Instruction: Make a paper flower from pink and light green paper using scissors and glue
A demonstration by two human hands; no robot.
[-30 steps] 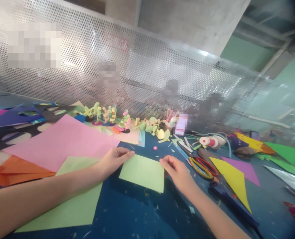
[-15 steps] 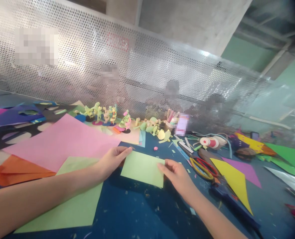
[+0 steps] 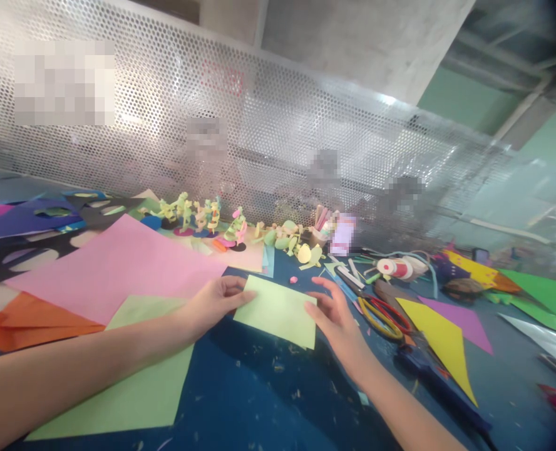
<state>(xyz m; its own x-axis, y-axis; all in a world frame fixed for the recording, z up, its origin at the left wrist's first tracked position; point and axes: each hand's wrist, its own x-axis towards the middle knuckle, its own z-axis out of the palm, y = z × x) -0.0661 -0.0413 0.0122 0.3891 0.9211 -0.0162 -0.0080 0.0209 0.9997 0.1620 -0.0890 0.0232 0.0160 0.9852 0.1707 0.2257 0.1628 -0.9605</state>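
Observation:
A small light green paper rectangle is held just above the dark blue table, slightly tilted. My left hand pinches its left edge between thumb and fingers. At the paper's right edge is my right hand, fingers partly extended; its thumb sits on the paper and the fingers reach under or behind it.
A larger green sheet, a pink sheet and an orange sheet lie at left. Small paper figures stand by the perforated metal screen. Scissors with red and yellow handles, a yellow triangle and a tape roll lie right.
The green paper has been raised and shifted slightly right and away. My right hand's fingers have opened out along its right edge.

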